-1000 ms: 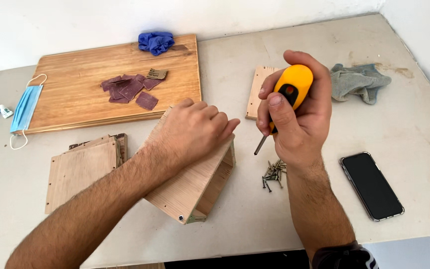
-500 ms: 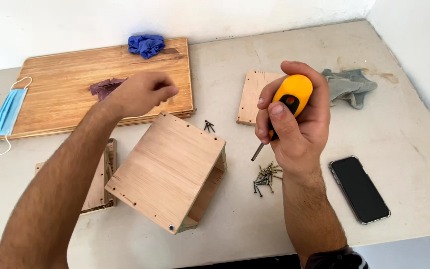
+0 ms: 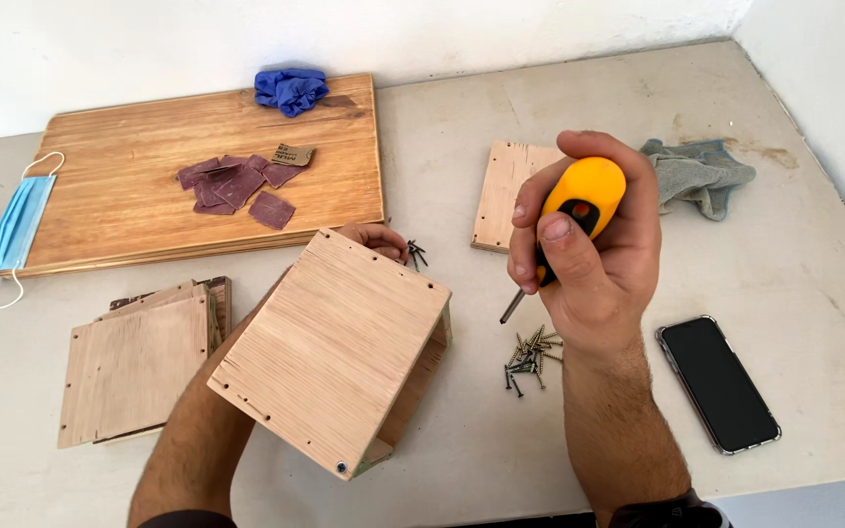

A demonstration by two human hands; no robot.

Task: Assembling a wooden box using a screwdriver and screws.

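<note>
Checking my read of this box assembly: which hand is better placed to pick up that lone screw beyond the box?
Left, probably. The left hand reaches behind the wooden box, its fingertips beside the lone screw. The right hand is full, gripping the screwdriver.

Single head view, looking steeply down, close over table (image 3: 814, 274)

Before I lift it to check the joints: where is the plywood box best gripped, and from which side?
Probably by the two long edges of the top panel of the plywood box, coming down from above. That panel is broad, flat and tilted toward the camera, and its right end is open, so fingers could also hook inside there. The left hand is at its far edge; the right hand holds the screwdriver.
</note>
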